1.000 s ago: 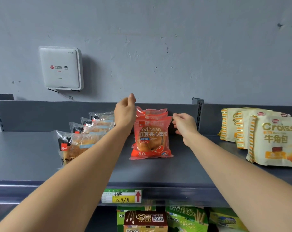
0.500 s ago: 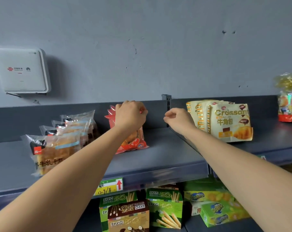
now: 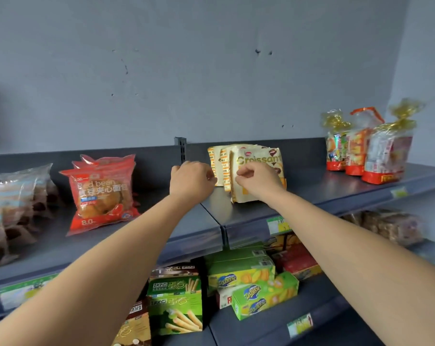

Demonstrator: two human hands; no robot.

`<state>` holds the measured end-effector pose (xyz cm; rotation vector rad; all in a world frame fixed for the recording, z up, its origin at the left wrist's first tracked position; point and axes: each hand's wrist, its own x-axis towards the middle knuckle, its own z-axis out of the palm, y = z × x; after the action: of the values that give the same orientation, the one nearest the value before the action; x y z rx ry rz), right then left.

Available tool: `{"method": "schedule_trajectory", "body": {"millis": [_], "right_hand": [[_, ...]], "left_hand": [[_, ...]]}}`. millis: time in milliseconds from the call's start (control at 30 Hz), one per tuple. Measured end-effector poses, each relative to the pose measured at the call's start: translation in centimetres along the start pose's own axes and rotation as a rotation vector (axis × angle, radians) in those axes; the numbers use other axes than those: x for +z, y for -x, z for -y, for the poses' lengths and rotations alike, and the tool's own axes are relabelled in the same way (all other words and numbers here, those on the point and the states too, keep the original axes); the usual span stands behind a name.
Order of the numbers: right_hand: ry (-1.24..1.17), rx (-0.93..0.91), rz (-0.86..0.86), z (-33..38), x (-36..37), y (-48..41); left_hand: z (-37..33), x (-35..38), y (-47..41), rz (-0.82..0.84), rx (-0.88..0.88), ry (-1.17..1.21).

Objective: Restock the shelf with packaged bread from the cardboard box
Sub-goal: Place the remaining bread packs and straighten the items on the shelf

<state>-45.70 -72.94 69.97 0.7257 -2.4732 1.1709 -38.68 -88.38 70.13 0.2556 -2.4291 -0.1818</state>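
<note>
Centre frame: your right hand [image 3: 259, 179] pinched the croissant pack [image 3: 257, 158], likely light and crushable, at its edge; left hand [image 3: 191, 182] fingers curled, hold unclear.

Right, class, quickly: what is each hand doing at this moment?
Left hand: fingers curled beside the croissant packs; a grip cannot be told.
Right hand: pinches the front croissant pack.

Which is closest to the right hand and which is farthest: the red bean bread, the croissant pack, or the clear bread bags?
Starting from the right hand:
1. Croissant pack: right at the hand, just behind it.
2. Red bean bread: off to the left, past the left hand.
3. Clear bread bags: far left, at the edge of the view.
</note>
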Motion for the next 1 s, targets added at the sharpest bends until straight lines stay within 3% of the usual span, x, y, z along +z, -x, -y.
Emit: {"method": "schedule_trajectory", "body": {"millis": [400,533,667,833,1000], "right_hand": [[0.077,0.094,0.132,-11.0,-5.8,-2.2],[-0.029,0.103,0.204,-11.8,-4.8,-3.6],[-0.100,0.182,0.094,-12.7,-4.3,-5.2],[-0.242,0.298,-0.024,-14.2,-4.6,-7.7],[-0.468,0.437,0.053,-15.0,-4.0,-9.2]], "left_hand": [[-6.4,7.1,-1.7,0.315,-0.330,0.095],[-7.0,8.0,-2.5,0.275,-0.372,0.134],[-6.9,8.7,-3.3,0.194,-0.406,0.202],[-4.3,10.3,-5.7,0.168,-0.510,0.415],[-3.9,12.2,-7.3,0.184,-0.658,0.687]]}}
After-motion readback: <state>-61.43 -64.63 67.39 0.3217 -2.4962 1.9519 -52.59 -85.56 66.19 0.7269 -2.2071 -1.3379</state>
